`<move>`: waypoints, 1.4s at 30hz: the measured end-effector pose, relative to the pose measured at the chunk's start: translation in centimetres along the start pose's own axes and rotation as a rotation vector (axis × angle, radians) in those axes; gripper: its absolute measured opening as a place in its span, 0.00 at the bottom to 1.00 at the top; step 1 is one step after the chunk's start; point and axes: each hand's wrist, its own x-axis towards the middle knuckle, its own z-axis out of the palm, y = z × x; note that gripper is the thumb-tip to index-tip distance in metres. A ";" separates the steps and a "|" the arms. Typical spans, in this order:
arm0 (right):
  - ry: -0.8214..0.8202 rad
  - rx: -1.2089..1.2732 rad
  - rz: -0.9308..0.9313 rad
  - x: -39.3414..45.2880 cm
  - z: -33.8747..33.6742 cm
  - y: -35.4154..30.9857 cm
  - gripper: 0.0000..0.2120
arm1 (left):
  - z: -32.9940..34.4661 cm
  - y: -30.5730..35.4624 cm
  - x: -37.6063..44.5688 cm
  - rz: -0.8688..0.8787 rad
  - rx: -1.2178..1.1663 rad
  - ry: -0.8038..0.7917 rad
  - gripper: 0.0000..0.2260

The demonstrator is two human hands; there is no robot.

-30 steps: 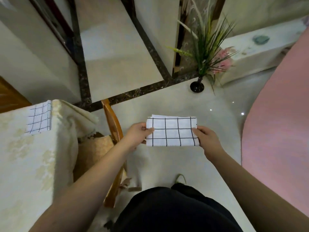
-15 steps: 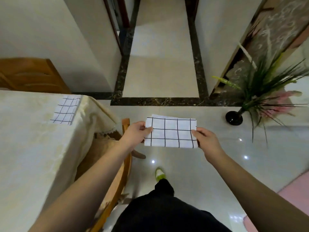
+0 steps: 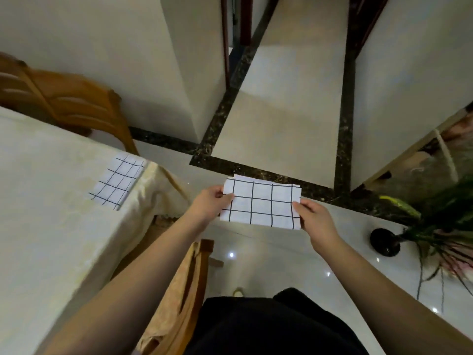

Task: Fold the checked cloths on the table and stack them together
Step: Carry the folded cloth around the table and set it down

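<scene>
Folded checked cloth point(image 3: 261, 204) held up in the air over the tiled floor point(image 3: 281, 265), clear of the desk point(image 3: 46, 226) and to its right. Held flat and roughly level, long edges running left to right, several layers visible along the far edge. Left hand point(image 3: 208, 203) gripping the cloth's left short edge: thumb lying across the top face near the upper left corner, remaining fingers point(image 3: 217, 193) curled beneath the fabric and mostly hidden. Right hand point(image 3: 316, 221) gripping the right short edge: thumb on top near the lower right corner, other fingers tucked under and not visible. Both hands thus pinching the cloth between thumb above and fingers below, the span between them taut with only slight waviness. Second folded checked cloth point(image 3: 118, 181) lying flat on the desk near its far right corner, just inside the edge of the cream tablecloth, touched by neither hand and well apart from the held one. Wooden chair point(image 3: 190, 290) with a tan cushion tucked at the near side of the desk, below the left forearm. Another wooden chair point(image 3: 66, 103) at the desk's far side against the wall. Black vase point(image 3: 384, 242) with green and pink foliage standing on the floor to the right, beyond the right hand.
</scene>
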 end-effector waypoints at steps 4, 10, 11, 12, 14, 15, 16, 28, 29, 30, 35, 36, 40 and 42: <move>-0.089 -0.068 0.006 4.7 2.0 -2.4 0.06 | -1.0 -0.3 3.0 -0.077 -0.025 0.097 0.06; -0.309 -0.193 0.006 13.6 5.8 -5.8 0.10 | -2.4 0.0 6.8 -0.206 -0.100 0.312 0.07; -0.352 -0.212 0.003 14.6 6.5 -6.8 0.11 | -2.6 0.1 7.2 -0.227 -0.136 0.342 0.07; -0.392 -0.237 -0.001 15.7 7.1 -7.6 0.11 | -2.8 0.2 7.6 -0.247 -0.174 0.369 0.07; -0.469 -0.279 -0.007 17.5 8.5 -9.0 0.09 | -3.2 0.3 7.9 -0.280 -0.253 0.431 0.05; -0.506 -0.301 -0.015 18.4 9.3 -9.5 0.08 | -3.4 0.3 8.0 -0.289 -0.293 0.463 0.04; -0.542 -0.324 -0.023 19.2 10.1 -10.0 0.08 | -3.6 0.3 7.9 -0.295 -0.326 0.493 0.05; -0.887 -0.558 -0.033 22.8 25.1 -11.9 0.09 | -8.8 -5.0 7.6 -0.409 -0.597 0.800 0.07; -0.905 -0.579 -0.036 23.0 26.4 -12.0 0.08 | -9.5 -5.6 7.7 -0.403 -0.614 0.814 0.07; -0.926 -0.604 -0.038 23.1 27.7 -12.2 0.07 | -10.1 -6.0 7.7 -0.396 -0.635 0.827 0.07; -1.018 -0.713 -0.091 23.0 33.4 -12.7 0.09 | -12.7 -7.9 7.6 -0.413 -0.690 0.907 0.07; -1.035 -0.731 -0.096 22.9 34.4 -12.8 0.09 | -13.1 -8.3 7.6 -0.425 -0.692 0.921 0.08; -1.093 -0.792 -0.096 22.6 38.0 -12.6 0.11 | -14.6 -9.6 7.6 -0.466 -0.726 1.007 0.06; -1.132 -0.821 -0.093 22.4 39.6 -12.5 0.09 | -15.3 -10.5 7.9 -0.505 -0.751 1.062 0.06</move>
